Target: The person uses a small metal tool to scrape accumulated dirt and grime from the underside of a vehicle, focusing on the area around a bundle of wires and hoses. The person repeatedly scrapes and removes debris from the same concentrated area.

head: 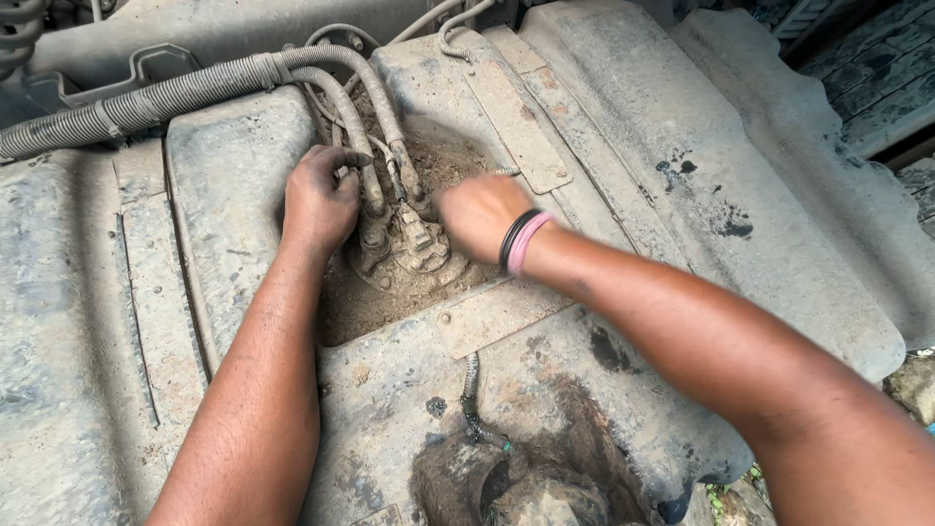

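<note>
A dusty grey tank (234,166) lies in front of me, with a recessed, dirt-filled well at its middle. In the well sits a round fitting (414,248) where several hoses (385,117) plug in. My left hand (319,200) is curled around the left hose connector, fingers closed on it. My right hand (479,214) is blurred, reaching into the well just right of the fitting; whether it grips anything I cannot make out. Black and pink bands circle its wrist (521,241).
A ribbed corrugated conduit (146,102) runs from the upper left toward the well. A grey cover sheet (740,166) drapes to the right. A thin ribbed cable (471,390) hangs near a muddy cavity (516,482) at the bottom. Paving (877,68) shows at the upper right.
</note>
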